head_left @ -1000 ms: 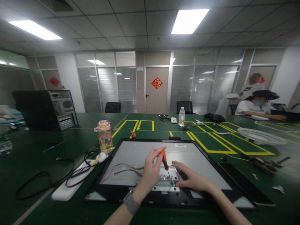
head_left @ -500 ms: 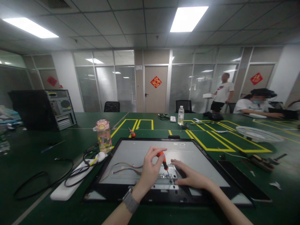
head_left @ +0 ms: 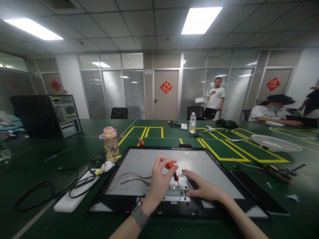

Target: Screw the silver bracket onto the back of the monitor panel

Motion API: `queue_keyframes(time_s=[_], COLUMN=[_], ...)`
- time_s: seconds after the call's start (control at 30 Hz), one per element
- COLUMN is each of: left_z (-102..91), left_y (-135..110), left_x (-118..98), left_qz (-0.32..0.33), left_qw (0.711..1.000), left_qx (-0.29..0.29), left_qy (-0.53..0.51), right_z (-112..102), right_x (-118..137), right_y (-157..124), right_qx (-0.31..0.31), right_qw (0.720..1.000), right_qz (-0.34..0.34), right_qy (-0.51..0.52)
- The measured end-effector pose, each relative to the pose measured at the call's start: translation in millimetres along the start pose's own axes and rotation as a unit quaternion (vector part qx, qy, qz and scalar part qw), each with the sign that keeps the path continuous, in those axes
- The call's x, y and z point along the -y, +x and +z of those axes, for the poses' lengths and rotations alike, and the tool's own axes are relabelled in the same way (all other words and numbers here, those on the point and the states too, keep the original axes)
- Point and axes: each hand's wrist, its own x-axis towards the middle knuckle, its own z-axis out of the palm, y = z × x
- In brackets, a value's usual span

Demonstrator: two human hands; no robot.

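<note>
Left hand (head_left: 161, 177): fingers clamped on handle of screwdriver (head_left: 176, 176), which is tilted, tip down at metal bracket (head_left: 183, 182) on screen panel (head_left: 139, 158); right hand (head_left: 203, 188): fingers and thumb spread apart, at bracket's right side; panel lies flat on green tabletop (head_left: 87, 146), pink bottle (head_left: 111, 146) near

I see the left hand (head_left: 160, 177) holding a tilted screwdriver (head_left: 170, 165) down at a metal plate (head_left: 183, 182) on the panel (head_left: 143, 160), the right hand (head_left: 203, 188) spread beside it, and a pink-lidded bottle (head_left: 111, 146) standing nearby.
</note>
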Motion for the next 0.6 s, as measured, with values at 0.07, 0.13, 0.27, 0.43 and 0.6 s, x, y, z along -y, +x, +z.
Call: queue_keyframes(time_s=[0.07, 0.13, 0.27, 0.43, 0.6], left_z=[-0.7, -1.5, -1.3, -1.9, -2.7], left_y=[0.2, 0.3, -0.3, 0.0, 0.7], left_x=[-0.6, -1.2, -0.8, -1.6, 0.0], left_qz=[0.0, -0.001, -0.008, -0.016, -0.031], left_qw=[1.0, 1.0, 0.999, 0.999, 0.996], left_qx=[0.009, 0.024, 0.027, 0.025, 0.045], left_qy=[-0.006, -0.018, -0.028, -0.031, -0.072], right_z=[0.1, 0.2, -0.1, 0.0, 0.5], right_x=[-0.7, -1.1, -0.3, -0.1, -1.1], right_y=[0.1, 0.2, 0.7, 0.7, 0.4], right_qx=[0.001, 0.001, 0.001, -0.002, -0.002], right_qw=[1.0, 1.0, 1.0, 1.0, 1.0], right_qz=[0.003, 0.003, 0.002, 0.001, 0.001], right_qy=[0.0, -0.001, -0.003, 0.001, -0.001])
